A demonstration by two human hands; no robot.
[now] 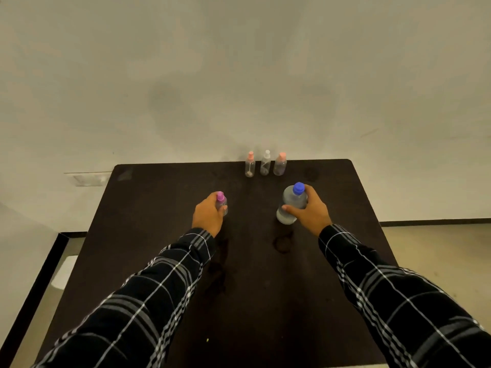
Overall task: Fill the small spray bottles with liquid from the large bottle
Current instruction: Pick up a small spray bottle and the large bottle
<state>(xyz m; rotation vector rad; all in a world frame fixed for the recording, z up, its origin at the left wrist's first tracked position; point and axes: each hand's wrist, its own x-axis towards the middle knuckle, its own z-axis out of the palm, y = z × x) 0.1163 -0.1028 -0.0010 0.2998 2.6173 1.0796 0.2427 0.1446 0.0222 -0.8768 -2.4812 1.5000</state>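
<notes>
My left hand [208,214] grips a small clear spray bottle with a purple cap [221,201], standing upright on the dark table [159,208]. My right hand [310,211] holds the large clear bottle with a blue cap [291,201], which stands upright and holds clear liquid. Three more small spray bottles stand in a row at the table's far edge: one with a pink cap [250,166], one with a white cap [265,164], one with a pink cap [280,165].
A pale wall rises right behind the table's far edge. A wet ring mark [283,244] lies on the tabletop in front of the large bottle. Light floor shows to the right and left of the table.
</notes>
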